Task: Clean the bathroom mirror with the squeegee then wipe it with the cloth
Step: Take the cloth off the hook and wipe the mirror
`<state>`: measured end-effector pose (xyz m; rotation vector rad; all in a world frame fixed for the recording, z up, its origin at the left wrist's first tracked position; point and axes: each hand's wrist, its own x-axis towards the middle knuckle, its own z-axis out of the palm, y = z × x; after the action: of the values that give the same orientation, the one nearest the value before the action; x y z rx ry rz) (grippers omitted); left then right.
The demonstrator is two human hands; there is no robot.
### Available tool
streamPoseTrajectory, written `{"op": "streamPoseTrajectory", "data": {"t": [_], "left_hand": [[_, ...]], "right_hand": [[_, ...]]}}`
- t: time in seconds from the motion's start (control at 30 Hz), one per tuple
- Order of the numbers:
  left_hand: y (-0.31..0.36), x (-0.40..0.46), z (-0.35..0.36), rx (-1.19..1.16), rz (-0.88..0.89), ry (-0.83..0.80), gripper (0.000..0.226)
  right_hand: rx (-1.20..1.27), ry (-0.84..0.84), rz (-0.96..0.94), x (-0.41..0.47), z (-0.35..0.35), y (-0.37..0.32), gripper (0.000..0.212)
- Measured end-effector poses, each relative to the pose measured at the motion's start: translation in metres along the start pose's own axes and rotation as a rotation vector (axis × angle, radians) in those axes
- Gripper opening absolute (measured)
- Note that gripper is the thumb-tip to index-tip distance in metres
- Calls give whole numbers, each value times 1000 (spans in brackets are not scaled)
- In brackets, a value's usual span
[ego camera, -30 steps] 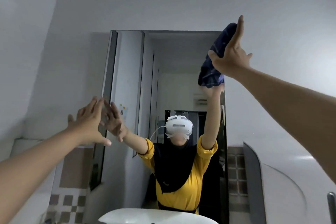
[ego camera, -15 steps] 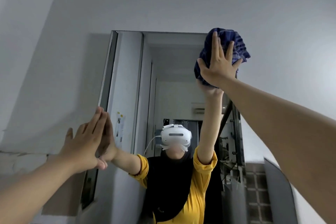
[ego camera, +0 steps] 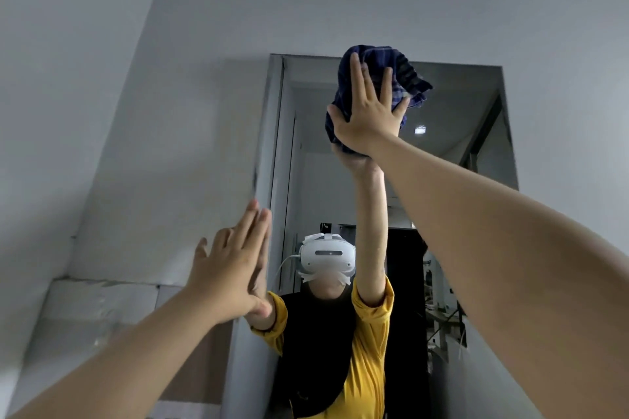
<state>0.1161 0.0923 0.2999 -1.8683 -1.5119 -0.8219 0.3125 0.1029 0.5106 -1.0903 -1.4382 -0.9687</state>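
One rectangular mirror [ego camera: 452, 133] is noted. One crumpled blue checked cloth [ego camera: 398, 78] is pressed at its top by the flat-fingered right hand [ego camera: 369, 119]; the left hand [ego camera: 228, 279], fingers straight, touches its left edge.

A home bathroom, most likely, is showing here: a frameless mirror [ego camera: 456, 146] is hanging on a plain pale painted wall [ego camera: 204, 112], a band of tiles [ego camera: 102, 309] is running along the lower left, and a doorway with cluttered shelves is reflecting dimly in the glass
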Motion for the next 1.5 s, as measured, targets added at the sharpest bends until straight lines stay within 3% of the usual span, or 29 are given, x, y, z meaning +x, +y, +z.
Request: {"op": "streamPoseTrajectory", "data": {"t": [0.3, 0.63, 1.13, 1.27, 1.5], "left_hand": [[-10, 0, 2, -48, 67, 17, 142], [-4, 1, 0, 3, 37, 2, 144], [7, 0, 1, 88, -78, 25, 144], [11, -1, -1, 108, -95, 13, 147], [17, -2, -7, 154, -127, -22, 148]], "right_hand": [[-8, -90, -219, -3, 36, -91, 78], [-124, -134, -452, -54, 20, -26, 77], [-180, 5, -79, -106, -49, 166, 80], [-145, -1, 9, -123, -51, 178, 78], [-94, 51, 161, -155, -33, 142, 77]]}}
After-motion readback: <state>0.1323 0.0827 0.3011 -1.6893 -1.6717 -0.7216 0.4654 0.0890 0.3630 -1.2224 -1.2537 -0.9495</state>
